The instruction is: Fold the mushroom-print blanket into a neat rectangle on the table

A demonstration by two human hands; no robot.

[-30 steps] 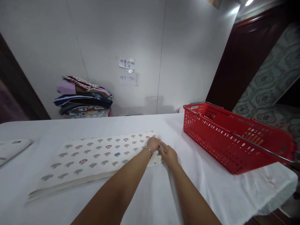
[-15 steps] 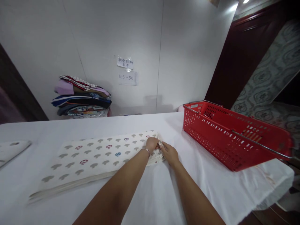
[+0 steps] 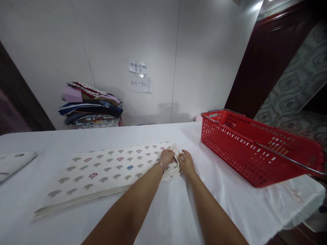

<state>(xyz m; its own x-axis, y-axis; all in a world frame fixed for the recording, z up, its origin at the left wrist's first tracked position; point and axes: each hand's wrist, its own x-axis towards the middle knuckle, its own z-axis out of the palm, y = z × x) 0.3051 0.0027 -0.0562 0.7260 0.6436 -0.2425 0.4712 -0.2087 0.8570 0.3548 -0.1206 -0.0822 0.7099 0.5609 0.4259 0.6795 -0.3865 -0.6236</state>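
A long folded cream cloth (image 3: pixel 107 170) with grey, red and blue mushroom prints lies in flat layers on the white-covered table. My left hand (image 3: pixel 167 158) is closed at its right end, gripping the bunched upper layer, with a bracelet on the wrist. Facing it, my right hand (image 3: pixel 187 164) rests against the outer edge of the same end. The right fingers are slightly apart and curved, with the tips touching or very near the cloth edge. Part of the fold between the hands is hidden by the fingers.
To the right stands a red perforated basket (image 3: pixel 235 146) with metal handles. A stack of folded fabrics (image 3: pixel 93 107) is at the back left by the wall. Another folded cloth (image 3: pixel 15 163) lies at the left edge. Paper notes (image 3: pixel 141 84) are taped to the wall.
My right hand's fingers have loosened and spread from their pinch at the cloth's edge, shifting slightly up. My left hand keeps its place at the bunched end. The view has moved slightly.
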